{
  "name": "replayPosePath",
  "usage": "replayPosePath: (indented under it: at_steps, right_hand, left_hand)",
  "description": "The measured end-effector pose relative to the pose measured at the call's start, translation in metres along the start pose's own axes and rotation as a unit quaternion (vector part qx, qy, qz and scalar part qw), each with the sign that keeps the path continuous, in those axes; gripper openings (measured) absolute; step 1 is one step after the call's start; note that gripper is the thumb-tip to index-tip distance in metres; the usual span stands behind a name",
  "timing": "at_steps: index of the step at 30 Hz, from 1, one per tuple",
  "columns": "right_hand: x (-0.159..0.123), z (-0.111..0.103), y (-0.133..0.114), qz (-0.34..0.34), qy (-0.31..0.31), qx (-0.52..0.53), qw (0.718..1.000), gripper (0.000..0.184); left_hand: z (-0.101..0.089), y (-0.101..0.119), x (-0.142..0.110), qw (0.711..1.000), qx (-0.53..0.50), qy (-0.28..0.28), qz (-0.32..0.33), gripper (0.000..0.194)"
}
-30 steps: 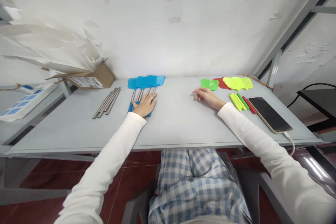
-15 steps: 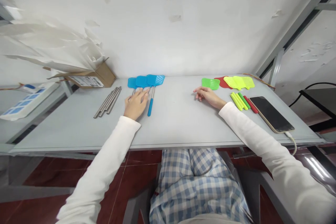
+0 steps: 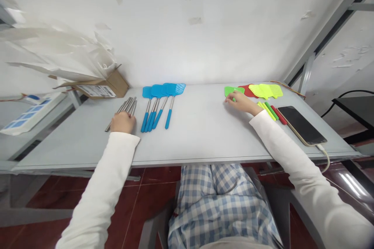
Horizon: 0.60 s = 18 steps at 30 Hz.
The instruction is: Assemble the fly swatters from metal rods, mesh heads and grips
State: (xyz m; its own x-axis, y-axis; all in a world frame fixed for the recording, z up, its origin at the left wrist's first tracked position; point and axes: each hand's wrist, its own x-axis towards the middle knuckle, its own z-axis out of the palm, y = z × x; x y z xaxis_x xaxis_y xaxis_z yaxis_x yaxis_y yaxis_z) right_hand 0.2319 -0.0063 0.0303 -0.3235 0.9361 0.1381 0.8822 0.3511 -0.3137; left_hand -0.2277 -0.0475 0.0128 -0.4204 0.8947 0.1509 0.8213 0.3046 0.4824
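In the head view, taking the middle of the worktop (image 3: pixel 193 132) as the clock's centre and the wall as twelve, the left hand (image 3: pixel 123 122) is near nine o'clock, its fingers curled closed over a bundle of metal tubes (image 3: pixel 128 106). The tubes poke out past the knuckles towards the wall, and one end shows beside the hand. Blue fly swatters (image 3: pixel 159 91) lie around ten to eleven o'clock, heads overlapping towards the wall, handles towards the person.

The right hand (image 3: pixel 242 102) is at two o'clock, fingers bent at the near edge of a green mesh head (image 3: pixel 230 90); a bit of green shows at the fingertips, but I cannot tell whether they grip it. Just beyond, near two o'clock, are a red head (image 3: pixel 247 91) and yellow-green mesh heads (image 3: pixel 264 91). Yellow, green and red handles (image 3: pixel 271 111) lie near three o'clock, beside a dark-screened phone (image 3: pixel 302 125) with a white cable (image 3: pixel 327 158).

At ten o'clock, a cardboard box (image 3: pixel 117 82) bears a white label (image 3: pixel 97 90); its print is too small to read.
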Motion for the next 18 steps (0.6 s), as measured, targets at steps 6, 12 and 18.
replayPosePath:
  at_steps: [6,12,18]
  right_hand:
    - [-0.012,-0.032,0.025,0.213,-0.045,-0.186,0.958,0.034]
    - [-0.023,-0.048,0.040,0.309,-0.122,-0.195,0.923,0.033]
    - [-0.019,-0.041,0.034,0.186,-0.135,-0.117,0.966,0.014]
  left_hand:
    - [-0.038,0.048,-0.014,0.993,-0.081,0.084,-0.024,0.010]
    - [-0.023,0.126,-0.045,0.850,-0.511,-0.128,0.019,0.006]
    - [0.066,0.186,-0.070,0.677,-0.621,-0.396,-0.008,0.008]
